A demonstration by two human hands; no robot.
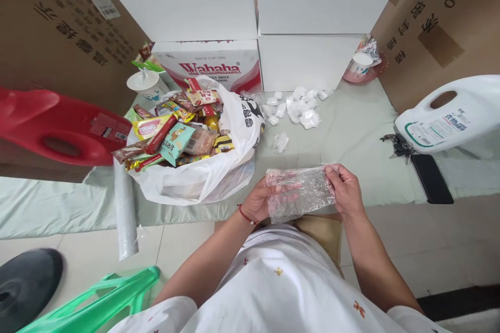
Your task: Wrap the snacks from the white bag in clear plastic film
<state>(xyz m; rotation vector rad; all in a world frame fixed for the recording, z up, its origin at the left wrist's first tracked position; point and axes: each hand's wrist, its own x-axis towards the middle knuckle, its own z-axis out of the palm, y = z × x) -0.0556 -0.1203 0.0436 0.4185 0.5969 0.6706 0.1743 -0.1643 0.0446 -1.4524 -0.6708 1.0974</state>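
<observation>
A crinkled clear plastic bag (300, 195) is stretched between my two hands at the table's front edge. My left hand (262, 199) grips its left end, with some fingers showing through the film. At the right top corner, my right hand (344, 187) pinches the plastic between thumb and fingers. Just beyond the bag lies a small crumpled clear wrapper (280, 142). Farther back sits a loose pile of small white wrapped pieces (302, 106). Left of my hands, a white carrier bag (191, 187) overflows with packaged snacks (177, 143).
A red jug (78, 135), paper cup (144, 83) and plastic roll (125, 208) stand or lie left. On the right are a white detergent jug (449, 114), keys (398, 145), a phone (432, 179) and a pink dish (361, 74). Boxes (312, 62) wall the back. A green stool (101, 302) stands below.
</observation>
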